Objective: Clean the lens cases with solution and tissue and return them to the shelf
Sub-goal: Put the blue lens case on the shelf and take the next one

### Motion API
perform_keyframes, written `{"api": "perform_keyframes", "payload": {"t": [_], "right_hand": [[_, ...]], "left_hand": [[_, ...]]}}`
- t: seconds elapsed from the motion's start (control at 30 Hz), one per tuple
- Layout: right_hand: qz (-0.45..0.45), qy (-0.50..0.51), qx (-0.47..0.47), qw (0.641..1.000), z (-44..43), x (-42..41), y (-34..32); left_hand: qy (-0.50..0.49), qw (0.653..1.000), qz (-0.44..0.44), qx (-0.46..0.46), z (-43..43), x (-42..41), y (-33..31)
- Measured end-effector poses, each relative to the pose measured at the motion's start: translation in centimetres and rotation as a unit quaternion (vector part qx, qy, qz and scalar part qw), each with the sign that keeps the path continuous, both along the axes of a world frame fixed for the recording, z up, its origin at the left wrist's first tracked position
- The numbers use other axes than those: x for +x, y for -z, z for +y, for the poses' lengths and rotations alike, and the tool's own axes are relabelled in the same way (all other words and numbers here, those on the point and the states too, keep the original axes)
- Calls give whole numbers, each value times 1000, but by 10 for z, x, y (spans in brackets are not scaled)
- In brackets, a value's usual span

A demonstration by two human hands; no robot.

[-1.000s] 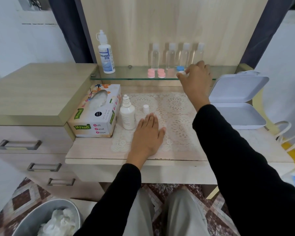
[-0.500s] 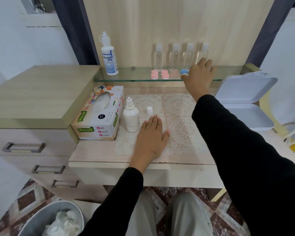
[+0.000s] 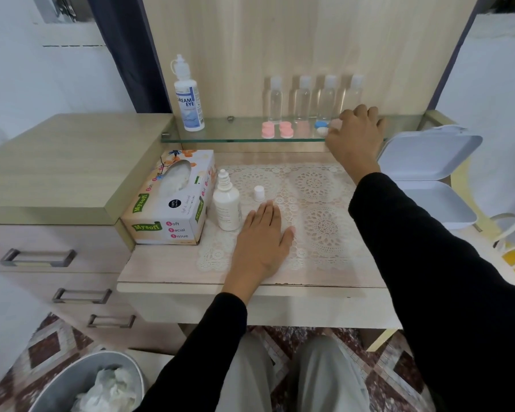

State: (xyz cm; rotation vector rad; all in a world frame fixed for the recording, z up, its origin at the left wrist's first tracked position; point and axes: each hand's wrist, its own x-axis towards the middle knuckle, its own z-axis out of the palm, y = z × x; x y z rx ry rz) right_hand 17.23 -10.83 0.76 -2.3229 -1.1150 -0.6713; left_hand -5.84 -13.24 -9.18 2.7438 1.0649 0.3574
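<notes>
The return to the shelf is judged to be in hand: the blue-and-white lens case [image 3: 321, 128] lies on the far glass shelf [image 3: 220, 138], right of the pink lens cases [image 3: 277, 129]. The right hand [image 3: 356, 135] is curled just beside it, though a pinch cannot be told, and the left hand [image 3: 263, 239] is laid flat, fingers straight, on the near lace mat [image 3: 318, 203]. A clean release is called for next; "DREAM EYE" is read on the tall bottle [image 3: 188, 96] at far left, "Mysoft Soft Facial Tissue" on the tissue box [image 3: 170, 203].
</notes>
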Motion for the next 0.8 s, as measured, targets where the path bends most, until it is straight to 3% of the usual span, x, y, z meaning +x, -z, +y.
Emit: {"api": "perform_keyframes", "payload": {"t": [0.8], "right_hand": [[37,29,24,999,4,9,16]], "left_hand": [[-2,1000,-12,-9,0,0,-1]]}}
